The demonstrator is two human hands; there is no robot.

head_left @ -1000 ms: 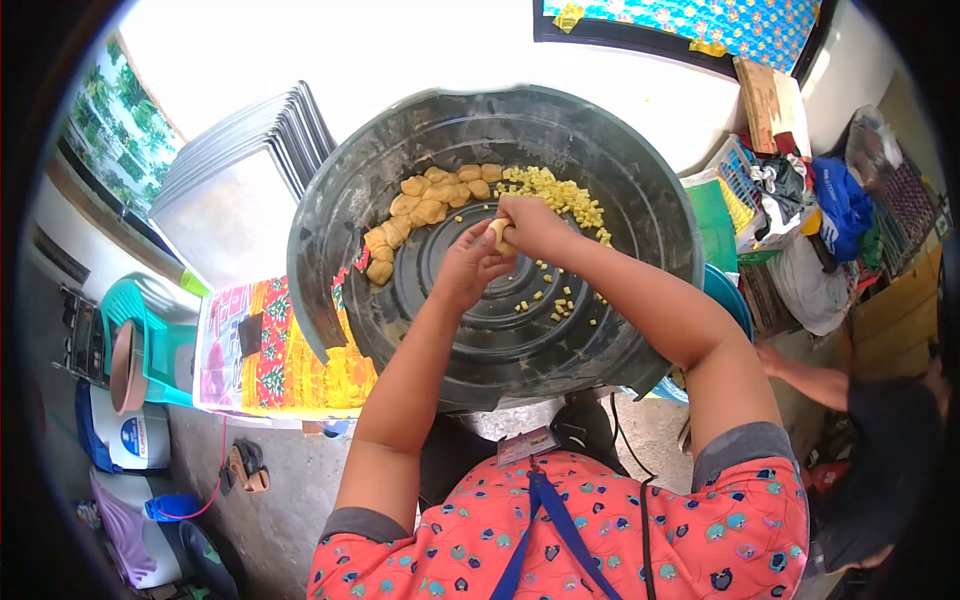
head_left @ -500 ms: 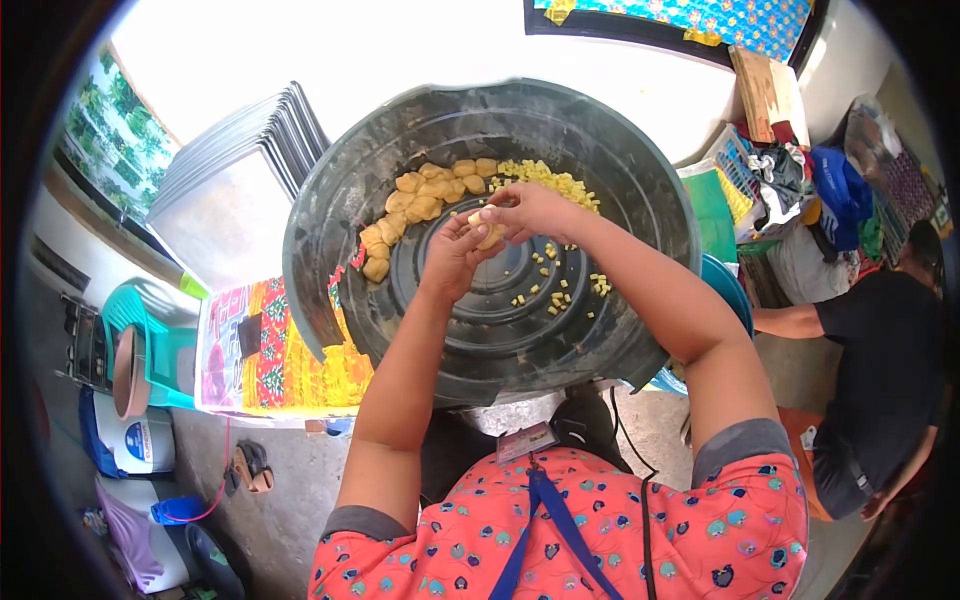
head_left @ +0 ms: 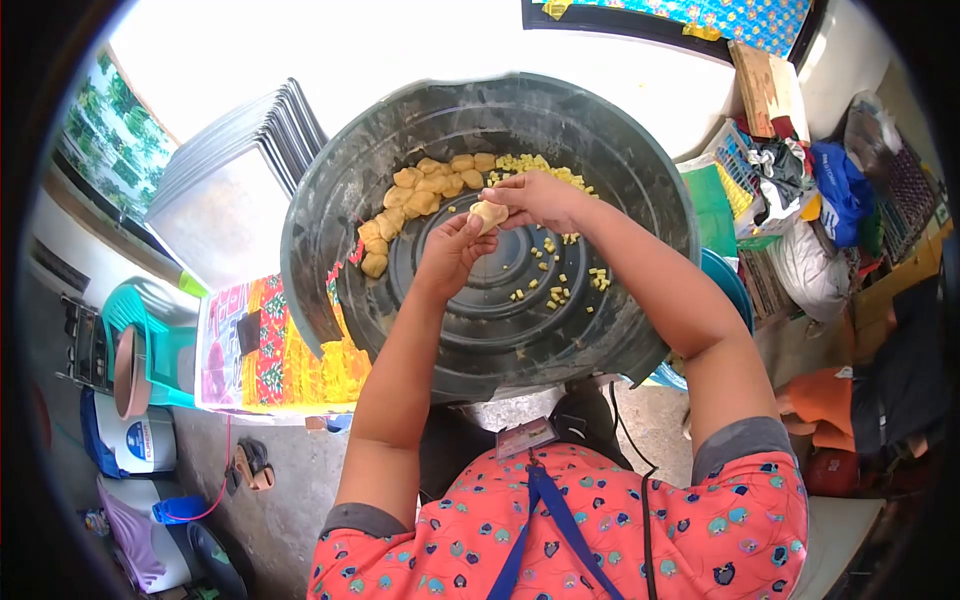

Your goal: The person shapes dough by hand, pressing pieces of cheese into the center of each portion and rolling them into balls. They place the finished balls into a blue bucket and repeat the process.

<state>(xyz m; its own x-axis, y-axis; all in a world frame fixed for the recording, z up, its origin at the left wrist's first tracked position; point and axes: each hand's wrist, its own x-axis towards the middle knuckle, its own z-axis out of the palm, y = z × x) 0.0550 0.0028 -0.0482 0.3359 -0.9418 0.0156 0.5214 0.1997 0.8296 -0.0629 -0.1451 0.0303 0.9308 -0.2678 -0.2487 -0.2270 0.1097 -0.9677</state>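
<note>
You have a small, pale yellow, soft dough-like piece (head_left: 489,216) pinched between the thumb and fingers of both hands, above the middle of a large, round, dark grey plastic basin (head_left: 480,362). Your left hand (head_left: 455,252) grips its lower left side and your right hand (head_left: 540,200) its upper right; the fingers cover much of it, so whether anything lies inside cannot be determined. Your right hand and forearm partly hide a heap of small yellow cubes (head_left: 527,163) along the far edge. A curved row of rounded tan dough lumps (head_left: 425,190) lines the far left wall; loose yellow cubes (head_left: 557,296) lie scattered right of centre. The basin floor is ringed with ridges and its wall carries pale smears. Beyond the left rim you have a red and yellow patterned covering (head_left: 270,345) and stacked flat metal trays (head_left: 225,205). The wall behind is washed out by glare. At the right, a person in dark and orange clothing (head_left: 825,405) is cut off and dim, hands indistinct. Brown sandals (head_left: 258,470) lie on the grey concrete floor (head_left: 300,500).
</note>
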